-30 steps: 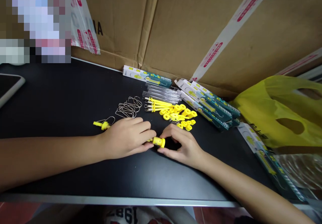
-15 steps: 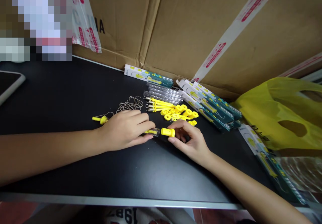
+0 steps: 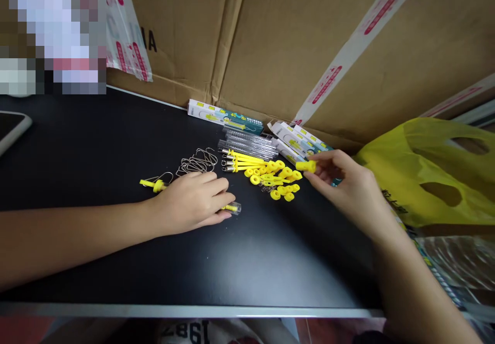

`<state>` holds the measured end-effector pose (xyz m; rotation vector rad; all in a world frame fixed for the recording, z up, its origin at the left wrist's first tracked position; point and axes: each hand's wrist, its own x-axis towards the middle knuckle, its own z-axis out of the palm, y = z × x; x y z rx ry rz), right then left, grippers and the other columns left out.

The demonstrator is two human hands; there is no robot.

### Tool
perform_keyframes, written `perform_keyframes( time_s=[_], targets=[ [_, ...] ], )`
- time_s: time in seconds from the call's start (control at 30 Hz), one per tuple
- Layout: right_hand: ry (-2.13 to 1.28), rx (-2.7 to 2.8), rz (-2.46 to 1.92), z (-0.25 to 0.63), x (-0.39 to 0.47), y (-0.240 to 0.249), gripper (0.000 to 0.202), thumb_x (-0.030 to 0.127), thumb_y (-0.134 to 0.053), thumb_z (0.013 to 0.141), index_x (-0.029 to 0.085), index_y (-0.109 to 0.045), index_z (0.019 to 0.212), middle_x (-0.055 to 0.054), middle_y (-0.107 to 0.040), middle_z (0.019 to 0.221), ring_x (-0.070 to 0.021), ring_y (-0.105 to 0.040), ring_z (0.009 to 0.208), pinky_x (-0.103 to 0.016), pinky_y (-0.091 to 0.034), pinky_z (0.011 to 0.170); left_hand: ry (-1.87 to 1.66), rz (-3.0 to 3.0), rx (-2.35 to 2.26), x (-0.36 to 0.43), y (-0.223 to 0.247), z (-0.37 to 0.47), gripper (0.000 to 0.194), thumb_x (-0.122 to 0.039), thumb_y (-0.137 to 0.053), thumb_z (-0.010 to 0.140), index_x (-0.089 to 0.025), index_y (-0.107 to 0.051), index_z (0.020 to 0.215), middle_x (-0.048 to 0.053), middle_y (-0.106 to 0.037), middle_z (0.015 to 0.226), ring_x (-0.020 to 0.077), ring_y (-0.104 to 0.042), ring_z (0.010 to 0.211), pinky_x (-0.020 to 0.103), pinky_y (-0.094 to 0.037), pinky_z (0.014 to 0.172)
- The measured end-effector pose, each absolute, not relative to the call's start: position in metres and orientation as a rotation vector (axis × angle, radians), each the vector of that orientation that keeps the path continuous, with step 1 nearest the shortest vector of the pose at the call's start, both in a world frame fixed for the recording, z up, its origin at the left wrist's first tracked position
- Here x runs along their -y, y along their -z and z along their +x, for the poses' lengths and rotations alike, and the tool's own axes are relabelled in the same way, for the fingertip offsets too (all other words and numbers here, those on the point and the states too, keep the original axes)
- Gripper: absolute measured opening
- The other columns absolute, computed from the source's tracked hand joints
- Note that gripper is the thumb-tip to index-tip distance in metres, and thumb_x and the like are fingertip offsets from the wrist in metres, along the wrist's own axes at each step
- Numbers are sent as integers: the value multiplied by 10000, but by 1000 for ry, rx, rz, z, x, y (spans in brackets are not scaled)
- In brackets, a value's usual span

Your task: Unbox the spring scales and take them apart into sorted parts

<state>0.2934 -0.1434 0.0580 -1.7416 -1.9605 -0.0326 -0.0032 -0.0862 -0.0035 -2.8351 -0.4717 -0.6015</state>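
Observation:
My left hand (image 3: 193, 199) is closed around a spring scale (image 3: 233, 208), its clear tube end sticking out past the fingers. On the other side of the hand, the scale's yellow end (image 3: 157, 184) with a wire hook shows. Raised to the right, my right hand (image 3: 340, 184) pinches a yellow end cap (image 3: 306, 166) between thumb and fingertips. Between the hands lie yellow rods with metal ends (image 3: 247, 163), small yellow caps and rings (image 3: 284, 173), and fine springs (image 3: 267, 187). Clear tubes (image 3: 249, 143) lie behind them. Wire hooks (image 3: 197, 161) are piled beyond my left hand.
Printed narrow boxes (image 3: 226, 117) lie along the large cardboard carton (image 3: 290, 39) at the back, with more boxes (image 3: 296, 140) behind my right hand. A yellow plastic bag (image 3: 410, 163) fills the right side. A phone-like device (image 3: 13, 127) sits at the far left.
My right hand has moved right and away from the tube with the yellow end cap, now apart from it. My left hand stays in nearly the same place on the spring scale.

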Motion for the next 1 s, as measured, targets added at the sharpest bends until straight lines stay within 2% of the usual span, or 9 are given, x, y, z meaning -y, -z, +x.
perform_keyframes(
  time_s=[0.1,0.2,0.33,0.53,0.7,0.87,0.93,1.0],
  targets=[
    [167,2107,-2021,304,149,-63,199,329,-616,796,199,-577,942,-1,-577,684,-145,-533,572,-259,-387,521,579,-2836,495,86,3,-3,244,-387,-463,918,-206,-622,958,4,-580,820,166,-522,743,292,-367,651],
    [125,2183,-2155,310,155,-63,180,361,-610,804,202,-565,876,11,-583,636,-138,-522,522,-246,-338,483,572,-2843,540,87,2,-3,224,-376,-489,878,-191,-610,913,10,-571,802,174,-517,735,299,-375,650],
    [70,2295,-2174,310,158,-61,158,351,-622,796,213,-552,824,16,-583,612,-136,-522,498,-239,-312,465,560,-2831,612,89,0,-1,141,-300,-503,793,-179,-568,825,16,-545,756,181,-507,709,307,-380,624],
    [-71,2364,-2052,307,153,-49,144,238,-586,783,205,-533,912,17,-588,634,-134,-544,521,-225,-349,486,503,-2828,670,89,-1,0,90,-262,-496,729,-181,-510,765,24,-536,742,196,-508,700,321,-392,604],
    [-125,2316,-2027,308,150,-43,236,246,-579,795,197,-463,995,21,-582,638,-136,-557,519,-221,-371,484,493,-2876,637,89,-2,-1,94,-243,-486,768,-176,-534,812,22,-547,777,193,-511,721,321,-401,639],
    [181,2230,-2063,298,158,-55,410,457,-672,731,197,-461,968,12,-543,645,-146,-514,481,-237,-295,430,516,-2910,534,89,-1,-2,160,-278,-462,866,-180,-577,917,16,-575,827,185,-513,753,314,-399,677],
    [226,2159,-2013,283,163,-58,306,454,-625,780,205,-473,876,21,-511,617,-123,-470,458,-236,-277,428,517,-2913,489,88,0,-2,172,-286,-453,895,-184,-585,939,12,-583,837,180,-515,757,307,-392,676],
    [54,2188,-1847,265,170,-56,199,371,-554,849,211,-473,762,31,-481,572,-102,-444,461,-227,-317,460,523,-2911,451,88,0,-2,181,-292,-449,916,-185,-588,962,13,-592,855,175,-519,765,300,-386,679]
  ],
)
